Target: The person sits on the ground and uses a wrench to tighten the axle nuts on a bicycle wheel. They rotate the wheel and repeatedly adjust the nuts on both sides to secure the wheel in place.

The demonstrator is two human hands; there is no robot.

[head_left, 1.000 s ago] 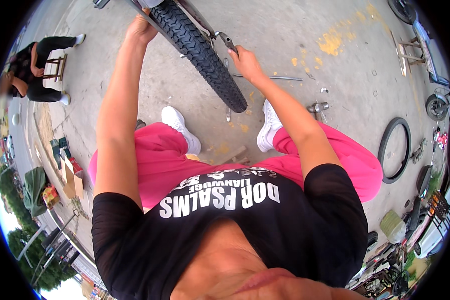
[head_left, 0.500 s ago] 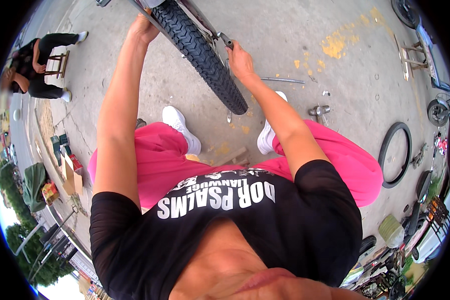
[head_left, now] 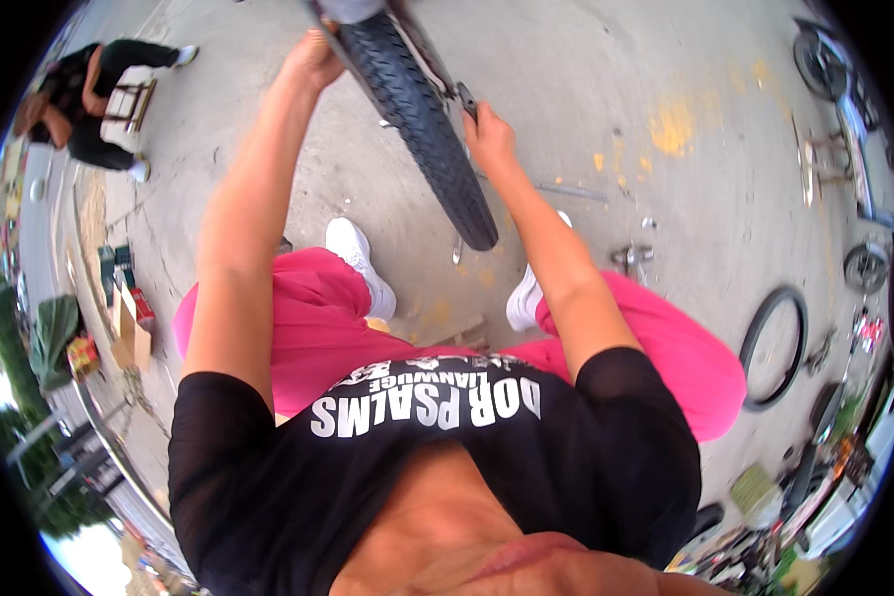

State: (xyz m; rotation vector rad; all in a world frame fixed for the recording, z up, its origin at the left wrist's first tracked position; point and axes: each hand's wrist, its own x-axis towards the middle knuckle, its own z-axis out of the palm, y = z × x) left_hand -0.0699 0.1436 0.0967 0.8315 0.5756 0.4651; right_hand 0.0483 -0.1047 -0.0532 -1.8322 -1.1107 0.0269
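bicycle wheel (head_left: 422,119) with its knobby black tyre stands upright on the concrete between your feet, your left hand (head_left: 313,62) pressed on its far side, right hand (head_left: 487,134) gripping near the rim, grip closure unclear, work looks mid-way.

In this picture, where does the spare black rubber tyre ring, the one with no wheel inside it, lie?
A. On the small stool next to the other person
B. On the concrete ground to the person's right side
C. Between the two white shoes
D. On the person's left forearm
B: the loose black rubber tyre ring lies flat on the grey concrete ground, to the right of the pink trouser leg.
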